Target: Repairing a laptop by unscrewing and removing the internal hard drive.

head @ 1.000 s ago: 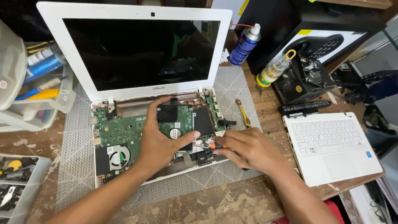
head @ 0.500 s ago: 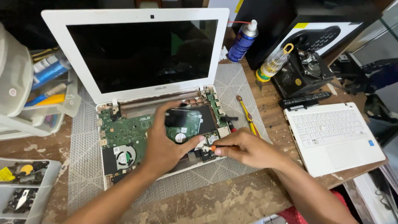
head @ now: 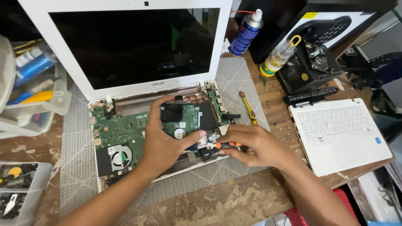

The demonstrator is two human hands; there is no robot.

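Worn wooden table point(head: 234, 201): left hand point(head: 161, 144) clamps the hard drive point(head: 184, 123) steady in the opened laptop point(head: 121, 138), while right hand point(head: 261, 146) fingers pinch an orange-handled screwdriver point(head: 224, 145) at its near-right corner.

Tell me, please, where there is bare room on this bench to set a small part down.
Bare mat lies in front of the opened laptop, by the near table edge, and between its right side and the yellow screwdriver. The back right, around the spray can and black device, is crowded.
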